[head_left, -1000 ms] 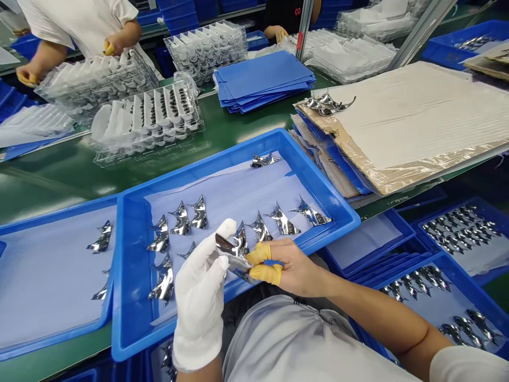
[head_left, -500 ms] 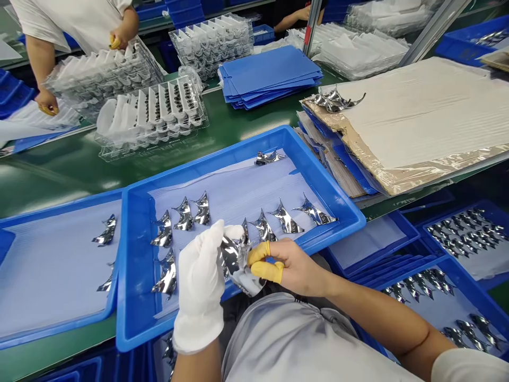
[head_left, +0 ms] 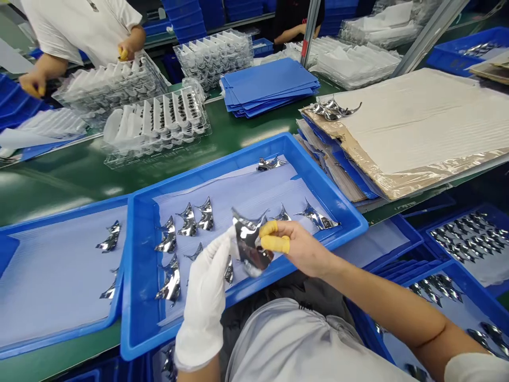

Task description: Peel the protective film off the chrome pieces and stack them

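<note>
My left hand (head_left: 207,289), in a white glove, and my right hand (head_left: 296,246), with yellow finger cots, both pinch one shiny chrome winged part (head_left: 249,241). I hold it face-up above the near edge of a blue tray (head_left: 139,297). The tray is lined with pale blue sheet and carries several more chrome parts (head_left: 189,220) laid in rows.
A second blue tray (head_left: 24,233) with a few parts sits to the left. Clear blister packs (head_left: 157,119), a stack of blue sheets (head_left: 268,85) and a wrapped board (head_left: 421,122) lie beyond. Lower trays of parts (head_left: 461,236) stand at right. Another person's hands (head_left: 34,82) work at far left.
Both hands have lifted the chrome part up and away from me and turned it, so its broad mirrored face now shows. The other person's hands have shifted at the blister packs.
</note>
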### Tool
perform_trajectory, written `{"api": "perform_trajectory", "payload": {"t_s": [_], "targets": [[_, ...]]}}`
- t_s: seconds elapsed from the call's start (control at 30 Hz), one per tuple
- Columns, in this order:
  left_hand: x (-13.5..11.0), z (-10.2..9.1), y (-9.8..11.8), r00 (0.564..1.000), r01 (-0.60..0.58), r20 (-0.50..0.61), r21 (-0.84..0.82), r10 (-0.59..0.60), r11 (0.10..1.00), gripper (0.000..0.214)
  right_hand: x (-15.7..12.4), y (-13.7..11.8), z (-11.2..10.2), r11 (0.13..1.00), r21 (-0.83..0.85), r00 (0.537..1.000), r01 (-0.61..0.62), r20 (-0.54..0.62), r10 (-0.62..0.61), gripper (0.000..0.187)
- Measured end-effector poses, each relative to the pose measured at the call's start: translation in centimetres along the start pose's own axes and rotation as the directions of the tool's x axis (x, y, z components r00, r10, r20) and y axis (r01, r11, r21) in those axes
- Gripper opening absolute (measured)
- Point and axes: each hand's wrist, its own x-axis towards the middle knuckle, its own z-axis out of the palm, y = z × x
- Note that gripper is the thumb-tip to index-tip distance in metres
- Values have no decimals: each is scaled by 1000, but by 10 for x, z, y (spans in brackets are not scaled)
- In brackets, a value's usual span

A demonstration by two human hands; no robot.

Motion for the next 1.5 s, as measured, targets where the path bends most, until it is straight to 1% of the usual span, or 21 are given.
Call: {"api": "perform_trajectory", "payload": {"t_s": [0.07, 0.13, 0.2, 0.23, 0.3, 0.33, 0.47, 0.53, 0.6, 0.7, 0.8, 0.87, 0.9, 0.97, 1.03, 1.1, 1.2, 1.27, 1.37, 1.43, 1.5], "targets": [[-6, -6, -7, 1000, 24, 8, 97, -25, 995, 42, 16, -8, -6, 988, -143, 998, 53, -36, -59, 17], [-10, -11, -18, 997, 56, 39, 203, -65, 978, 42, 38, -14, -12, 934, -353, 996, 56, -48, -78, 16], [-13, -14, -33, 995, 22, 82, 289, -47, 957, 39, 64, -15, -14, 795, -606, 998, 19, -38, -53, 18], [-13, -15, -41, 995, -33, 103, 330, -2, 943, 37, 79, -14, -13, 702, -713, 999, -4, -34, -29, 17], [-14, -16, -53, 985, -159, 129, 397, 117, 904, 33, 108, -10, -8, 530, -847, 999, -48, -40, 26, 15], [-14, -16, -58, 976, -215, 136, 421, 173, 881, 33, 123, -7, -5, 470, -880, 997, -70, -47, 59, 14], [-15, -16, -66, 920, -389, 182, 533, 348, 751, 32, 174, 5, 11, 320, -936, 980, -148, -94, 177, 11], [-15, -16, -66, 875, -473, 221, 580, 431, 663, 33, 191, 12, 19, 245, -952, 965, -185, -129, 229, 18], [-14, -16, -65, 844, -521, 251, 588, 474, 618, 34, 201, 20, 25, 191, -960, 952, -205, -151, 266, 24], [-14, -17, -66, 819, -558, 274, 579, 503, 594, 36, 201, 27, 31, 159, -972, 956, -173, -127, 263, 26], [-15, -17, -69, 809, -569, 252, 563, 531, 600, 39, 192, 17, 23, 121, -987, 981, -102, -80, 175, 30], [-14, -18, -71, 806, -574, 239, 542, 542, 614, 41, 188, -1, 7, 39, -993, 991, -114, -110, 81, 29], [-14, -19, -71, 800, -583, 242, 529, 549, 617, 41, 187, -13, -4, -18, -989, 988, -150, -150, 28, 28], [-12, -19, -70, 785, -607, 261, 506, 562, 612, 39, 186, -36, -29, -133, -956, 964, -261, -251, -89, 30], [-10, -18, -70, 770, -624, 263, 503, 581, 599, 35, 186, -55, -54, -222, -901, 923, -373, -337, -185, 34], [-9, -16, -70, 760, -627, 236, 513, 606, 586, 32, 184, -66, -75, -275, -854, 892, -442, -386, -235, 38], [-10, -12, -71, 746, -637, 218, 511, 630, 577, 31, 180, -70, -96, -300, -837, 885, -457, -394, -247, 37], [-12, -11, -71, 768, -619, 218, 491, 602, 612, 30, 175, -73, -103, -289, -854, 896, -432, -369, -247, 35], [-15, -9, -68, 837, -535, 184, 477, 516, 697, 31, 164, -82, -104, -244, -903, 918, -354, -285, -278, 29], [-17, -8, -62, 894, -437, 144, 484, 424, 758, 29, 151, -86, -97, -204, -947, 939, -249, -183, -292, 23], [-16, -6, -55, 956, -289, 79, 450, 284, 845, 29, 132, -84, -83, -165, -980, 959, -115, -66, -277, 22]]}}
